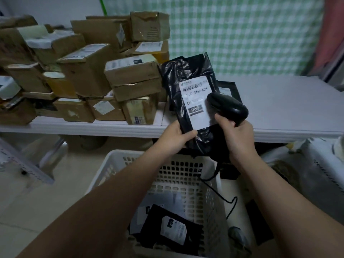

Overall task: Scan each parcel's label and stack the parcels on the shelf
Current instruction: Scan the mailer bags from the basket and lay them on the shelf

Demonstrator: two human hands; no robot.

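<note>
Parcel (188,86), soft and probably light, crinkles; left hand (177,135) pinches its near-left corner, right hand (237,135) grips scanner (228,107).

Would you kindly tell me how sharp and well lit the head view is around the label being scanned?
Head view: dim; the label on the black parcel reads clearly, its plastic glinting; the cardboard boxes blur toward the left edge.

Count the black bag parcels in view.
3. The held parcel is in the left hand; a second parcel lies on the shelf behind it; a third parcel in the white basket. Others may be hidden beneath.
</note>
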